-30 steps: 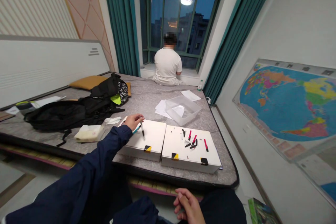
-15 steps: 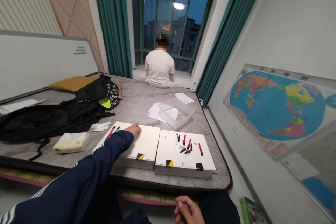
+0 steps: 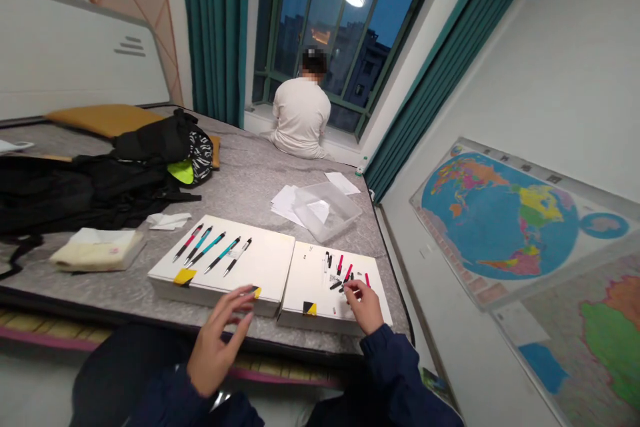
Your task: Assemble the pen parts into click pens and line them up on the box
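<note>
Right hand (image 3: 364, 307) curled over pen parts (image 3: 348, 273), hold unclear; left hand (image 3: 220, 339) open, slanting toward left box (image 3: 267, 257)

Teal curtains (image 3: 216, 33) flank the dusk-blue window (image 3: 330, 27) at top centre, while a white wall (image 3: 575, 80) fills the upper right.

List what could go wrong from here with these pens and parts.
The right hand is at the loose parts on the right white box; it could knock some off.
The small piece near that box's front edge might drop.
The left hand is close to the left white box; a bump could roll its five pens.
</note>
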A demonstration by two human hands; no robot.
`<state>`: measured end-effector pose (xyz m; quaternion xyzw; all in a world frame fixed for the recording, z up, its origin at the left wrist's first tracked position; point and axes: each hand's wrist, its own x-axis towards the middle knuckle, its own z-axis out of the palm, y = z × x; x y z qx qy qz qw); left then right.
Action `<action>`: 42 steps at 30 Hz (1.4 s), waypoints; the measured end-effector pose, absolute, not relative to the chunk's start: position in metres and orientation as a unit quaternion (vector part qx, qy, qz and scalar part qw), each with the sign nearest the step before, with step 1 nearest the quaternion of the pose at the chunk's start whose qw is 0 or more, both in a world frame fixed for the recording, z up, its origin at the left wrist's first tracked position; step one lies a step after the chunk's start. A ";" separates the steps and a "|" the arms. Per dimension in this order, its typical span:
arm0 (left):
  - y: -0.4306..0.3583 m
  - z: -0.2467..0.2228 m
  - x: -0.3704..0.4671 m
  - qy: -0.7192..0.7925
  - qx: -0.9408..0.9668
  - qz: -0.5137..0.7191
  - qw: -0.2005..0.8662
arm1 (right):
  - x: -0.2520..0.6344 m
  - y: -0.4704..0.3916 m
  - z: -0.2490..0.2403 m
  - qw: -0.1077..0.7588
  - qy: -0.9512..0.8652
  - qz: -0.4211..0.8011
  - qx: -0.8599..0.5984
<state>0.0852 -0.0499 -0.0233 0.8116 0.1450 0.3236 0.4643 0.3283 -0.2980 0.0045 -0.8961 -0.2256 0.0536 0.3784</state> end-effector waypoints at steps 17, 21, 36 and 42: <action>-0.058 -0.063 0.023 0.198 0.765 0.301 0.534 | 0.418 -0.170 -0.011 0.061 -0.103 0.127 -0.985; -0.064 -0.065 0.024 0.174 0.767 0.294 0.543 | 0.418 -0.166 -0.012 0.037 -0.109 0.146 -0.983; -0.030 -0.059 0.032 0.182 0.781 0.266 0.535 | 0.433 -0.185 0.009 0.022 -0.129 0.122 -0.984; -0.029 -0.067 0.025 0.192 0.786 0.266 0.524 | 0.438 -0.181 0.001 0.002 -0.138 0.149 -0.979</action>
